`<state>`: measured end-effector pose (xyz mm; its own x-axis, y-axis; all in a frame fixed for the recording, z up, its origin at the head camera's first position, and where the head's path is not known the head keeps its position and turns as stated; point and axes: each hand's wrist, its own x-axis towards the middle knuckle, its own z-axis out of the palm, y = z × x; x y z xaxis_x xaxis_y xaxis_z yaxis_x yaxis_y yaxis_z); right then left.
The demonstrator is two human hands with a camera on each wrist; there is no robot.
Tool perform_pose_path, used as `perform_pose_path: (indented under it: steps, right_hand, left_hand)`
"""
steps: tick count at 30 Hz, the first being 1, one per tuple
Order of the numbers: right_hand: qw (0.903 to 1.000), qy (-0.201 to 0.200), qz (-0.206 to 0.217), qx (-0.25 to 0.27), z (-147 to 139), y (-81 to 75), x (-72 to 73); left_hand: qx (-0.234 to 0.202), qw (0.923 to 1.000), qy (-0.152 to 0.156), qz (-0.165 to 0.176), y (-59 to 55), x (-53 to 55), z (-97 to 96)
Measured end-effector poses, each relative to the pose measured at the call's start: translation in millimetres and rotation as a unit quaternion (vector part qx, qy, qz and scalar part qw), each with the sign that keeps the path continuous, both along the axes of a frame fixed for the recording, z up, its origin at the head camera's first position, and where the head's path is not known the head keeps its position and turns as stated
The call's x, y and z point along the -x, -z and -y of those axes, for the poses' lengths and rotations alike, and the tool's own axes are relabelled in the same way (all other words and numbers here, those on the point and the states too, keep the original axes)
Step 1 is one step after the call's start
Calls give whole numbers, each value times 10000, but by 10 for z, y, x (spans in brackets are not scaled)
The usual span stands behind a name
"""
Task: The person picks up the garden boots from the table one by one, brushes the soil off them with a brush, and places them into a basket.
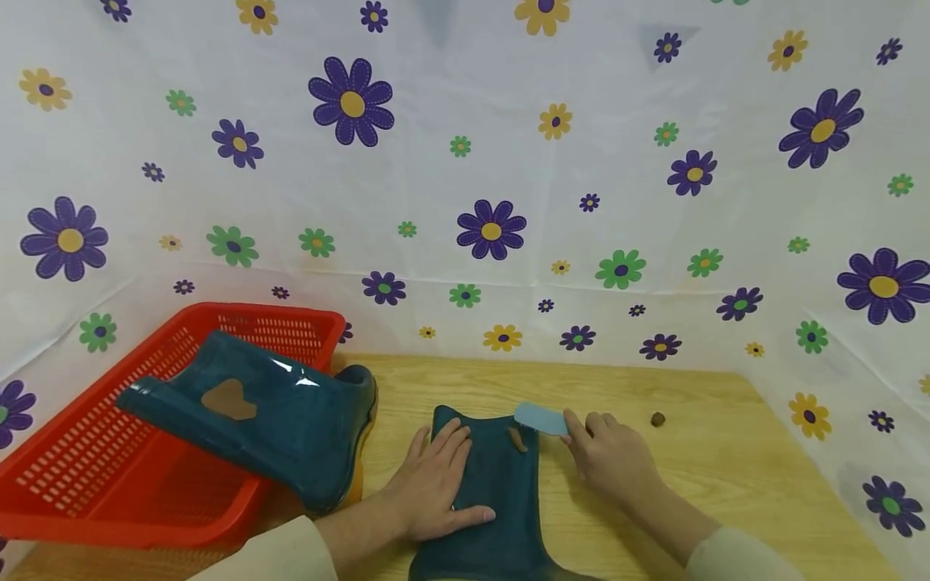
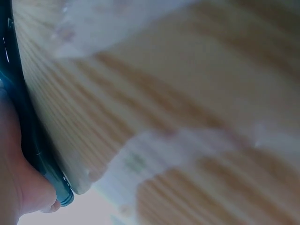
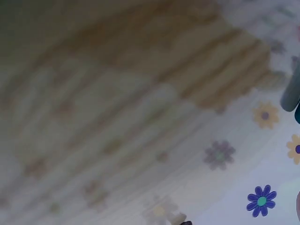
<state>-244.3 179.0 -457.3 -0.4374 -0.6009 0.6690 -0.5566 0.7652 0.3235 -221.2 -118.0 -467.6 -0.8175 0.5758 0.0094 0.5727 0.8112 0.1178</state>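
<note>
Head view: I see the teal boot (image 1: 501, 488) lying on the table (image 1: 697, 460), likely rubbery, bendy, slick, best pinned at the shaft; left hand (image 1: 434, 488) presses it, fingers spread, right hand (image 1: 612, 453) pinches a pale-blue flat tool (image 1: 539, 419)

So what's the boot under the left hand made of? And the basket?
The boot looks like rubber or soft plastic: smooth, dark teal, with glints in the left wrist view. The red basket looks like hard, slightly shiny plastic, with rows of neat holes.

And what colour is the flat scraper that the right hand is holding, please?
The flat scraper is light blue; the head view shows it best.
</note>
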Motion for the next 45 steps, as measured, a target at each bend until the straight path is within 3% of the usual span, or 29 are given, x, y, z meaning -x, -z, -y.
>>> perform_pose_path:
  steps: [3, 6, 8, 10, 13, 15, 17, 23, 26, 29, 33, 35, 38, 42, 45]
  right_hand:
    - [9986, -466, -53, 243, 47, -6, -11]
    - [9914, -1297, 156, -38, 130, -24, -50]
    - [9870, -1530, 349, -336, 165, -49, -61]
    - [9897, -1334, 261, -445, 153, -65, -51]
    - [9992, -372, -171, 10, 80, -86, -5]
    - [9988, 169, -323, 319, 24, -82, 25]
    - [9973, 414, -355, 498, -14, -74, 37]
    - [9984, 146, -182, 510, -27, -56, 12]
    - [9992, 60, 129, 384, -57, -44, -36]
    - [9957, 346, 819, 262, -116, -30, -103]
    - [9809, 951, 1690, 180, -222, -31, -146]
    - [9811, 993, 1656, 105, -305, -37, -135]
    - [9876, 1115, 1090, 188, -467, -65, -90]
    - [9886, 1334, 481, 505, -651, -86, -68]
    - [9947, 834, 364, 482, -663, -59, -60]
  left_hand:
    - [-3, 10000, -14, 42, -3, 4, 9]
    - [-28, 10000, -28, 90, -7, 4, 12]
    - [-58, 10000, -38, 70, -12, 5, 14]
    - [-80, 10000, -40, 34, -19, 0, 15]
    - [-86, 10000, -20, 14, -24, -3, 15]
    - [-66, 10000, -18, 39, -22, -5, 19]
    - [-68, 9999, -12, 99, -17, -8, 20]
    - [-129, 9998, -4, 127, -5, -17, 13]
    - [-108, 9999, 17, 72, 2, -12, 7]
    - [-79, 9999, 18, 91, 0, -7, 7]
    - [-29, 10000, -5, 89, -14, 3, 15]
    - [-31, 9999, -10, 114, -16, 2, 18]
    - [-83, 9999, -3, 71, -14, 0, 14]
    - [-120, 9999, 49, 29, -7, 0, 9]
    - [-95, 9999, 55, -45, -1, 7, 18]
